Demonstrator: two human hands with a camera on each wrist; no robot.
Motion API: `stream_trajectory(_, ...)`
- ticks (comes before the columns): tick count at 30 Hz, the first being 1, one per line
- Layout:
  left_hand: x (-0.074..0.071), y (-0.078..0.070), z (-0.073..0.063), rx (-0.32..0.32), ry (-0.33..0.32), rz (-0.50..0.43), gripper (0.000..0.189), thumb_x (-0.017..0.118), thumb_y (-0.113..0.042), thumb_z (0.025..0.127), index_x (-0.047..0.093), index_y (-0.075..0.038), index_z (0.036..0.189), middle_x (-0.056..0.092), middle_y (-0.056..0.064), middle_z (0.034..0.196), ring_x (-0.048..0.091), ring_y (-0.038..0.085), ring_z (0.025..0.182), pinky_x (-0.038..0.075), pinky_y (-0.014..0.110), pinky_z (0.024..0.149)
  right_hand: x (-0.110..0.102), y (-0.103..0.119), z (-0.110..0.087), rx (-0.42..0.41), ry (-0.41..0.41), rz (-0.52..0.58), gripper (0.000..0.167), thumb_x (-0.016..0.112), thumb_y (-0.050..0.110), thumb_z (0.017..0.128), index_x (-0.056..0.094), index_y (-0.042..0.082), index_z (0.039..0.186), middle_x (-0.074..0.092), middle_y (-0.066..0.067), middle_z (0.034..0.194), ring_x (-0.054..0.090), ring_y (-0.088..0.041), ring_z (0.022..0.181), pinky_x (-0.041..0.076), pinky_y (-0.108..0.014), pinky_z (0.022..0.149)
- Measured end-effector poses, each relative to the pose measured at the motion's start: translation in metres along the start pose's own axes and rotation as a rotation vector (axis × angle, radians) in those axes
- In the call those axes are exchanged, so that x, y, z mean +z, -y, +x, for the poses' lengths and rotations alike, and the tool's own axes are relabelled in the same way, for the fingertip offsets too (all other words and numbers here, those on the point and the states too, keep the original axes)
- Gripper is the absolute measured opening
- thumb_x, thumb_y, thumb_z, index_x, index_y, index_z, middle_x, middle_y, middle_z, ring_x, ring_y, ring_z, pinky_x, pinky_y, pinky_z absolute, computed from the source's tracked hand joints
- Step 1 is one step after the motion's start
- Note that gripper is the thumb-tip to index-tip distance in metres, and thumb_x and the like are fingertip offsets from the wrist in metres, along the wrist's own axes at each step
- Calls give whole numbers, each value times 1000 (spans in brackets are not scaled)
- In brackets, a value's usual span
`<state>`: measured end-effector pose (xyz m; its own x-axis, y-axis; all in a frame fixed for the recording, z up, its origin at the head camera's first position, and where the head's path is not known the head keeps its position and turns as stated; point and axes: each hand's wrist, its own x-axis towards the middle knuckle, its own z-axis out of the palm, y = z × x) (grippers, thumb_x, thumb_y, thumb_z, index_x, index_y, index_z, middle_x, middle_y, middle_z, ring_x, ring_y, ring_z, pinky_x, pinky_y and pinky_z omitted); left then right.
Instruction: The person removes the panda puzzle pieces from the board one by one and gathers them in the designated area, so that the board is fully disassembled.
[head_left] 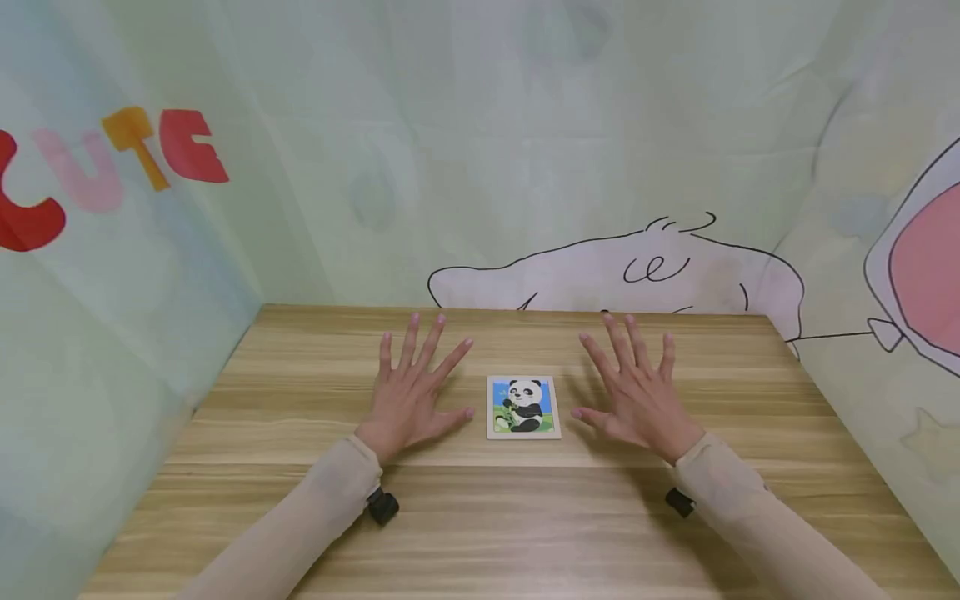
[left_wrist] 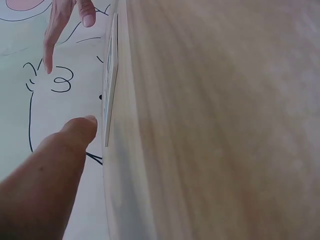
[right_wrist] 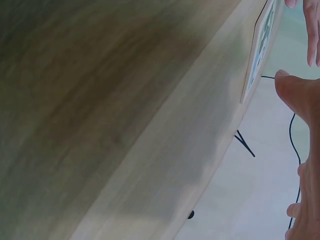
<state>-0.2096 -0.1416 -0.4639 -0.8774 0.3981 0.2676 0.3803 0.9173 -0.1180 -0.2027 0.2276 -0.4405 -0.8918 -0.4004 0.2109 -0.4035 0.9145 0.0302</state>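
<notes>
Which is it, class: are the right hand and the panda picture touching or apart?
Apart. The head view shows a strip of bare table between the thumb of the right hand and the panda picture.

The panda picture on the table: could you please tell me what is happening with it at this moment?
Nobody is holding it just now. The panda picture lies flat and face up on the wooden table. A person has the left hand and the right hand spread on either side of it, and neither touches it. Both hands seem to hover a little above the tabletop.
</notes>
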Motion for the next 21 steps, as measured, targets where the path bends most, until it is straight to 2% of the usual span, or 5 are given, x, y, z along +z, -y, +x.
stream_trajectory(5, 1, 0, -1, 5, -5, -13, 104, 55, -87, 87, 20, -38, 172, 1, 12, 184, -5, 46, 169, 3, 75, 128, 1, 0, 0, -7, -17, -3, 115, 70, 77, 85, 21, 21, 173, -5, -17, 182, -1, -51, 168, -8, -85, 121)
stream_trajectory(10, -1, -2, -1, -8, 42, -49, 102, 54, -85, 89, 17, -40, 172, -1, 11, 184, -7, 46, 169, -2, 75, 129, 1, 1, 1, -19, -27, -5, 113, 69, 75, 87, 22, 20, 173, 1, -20, 182, 4, -52, 167, -3, -86, 121)
stream_trajectory(12, -2, -7, -2, -9, 60, -71, 100, 53, -85, 90, 17, -40, 172, 2, 12, 184, -5, 46, 169, 2, 76, 128, 1, 4, 3, -31, -31, 21, 109, 69, 71, 89, 23, 19, 172, 7, -23, 181, 8, -52, 167, 3, -86, 121)
stream_trajectory(17, -5, -31, -9, 31, 120, -151, 97, 46, -84, 94, 15, -39, 173, 10, 13, 183, 2, 47, 169, 11, 78, 127, 3, 17, 11, -90, -49, 207, 85, 68, 51, 100, 32, 13, 167, 27, -26, 174, 25, -50, 161, 21, -77, 122)
stream_trajectory(21, -8, -56, -18, 71, 169, -276, 91, 45, -80, 98, 16, -37, 173, 18, 15, 181, 10, 48, 168, 14, 78, 126, 5, 33, 22, -74, -36, 466, 56, 62, 26, 107, 48, 8, 158, 55, -22, 155, 54, -41, 143, 42, -64, 116)
